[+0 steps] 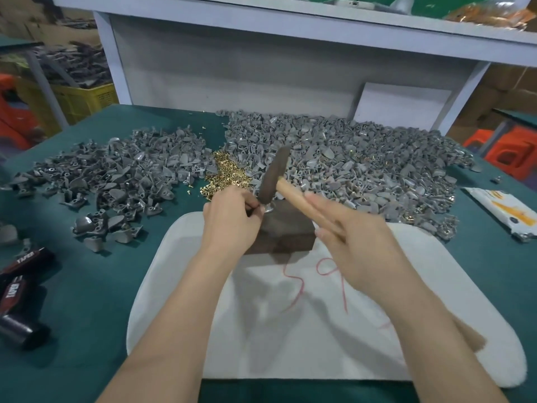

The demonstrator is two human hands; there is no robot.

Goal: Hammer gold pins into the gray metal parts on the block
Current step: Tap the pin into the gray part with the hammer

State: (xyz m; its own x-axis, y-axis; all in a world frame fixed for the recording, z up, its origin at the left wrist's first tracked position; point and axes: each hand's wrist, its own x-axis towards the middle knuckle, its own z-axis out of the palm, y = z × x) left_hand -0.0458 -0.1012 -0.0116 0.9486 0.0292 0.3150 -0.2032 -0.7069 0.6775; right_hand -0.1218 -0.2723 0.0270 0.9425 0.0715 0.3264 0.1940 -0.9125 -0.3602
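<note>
Gray metal part [268,210] is pinched on the block [287,228] by the left hand [229,216]; hammer [274,175], gripped in the right hand [357,242], is down at it. Gold pins [226,175] & part heaps [348,170] are piled behind: plenty prob. left.

Both bare arms are stretched forward, the left hand [232,219] is curled with its fingertips pinched on a small part [268,210], and the right hand [357,245], a bit blurred, is wrapped round the hammer [290,194] handle.

Soft, even light from overhead, faint shadows on the white pad [305,330], blurred hammer [274,177], bowed wide-angle edges.
</note>
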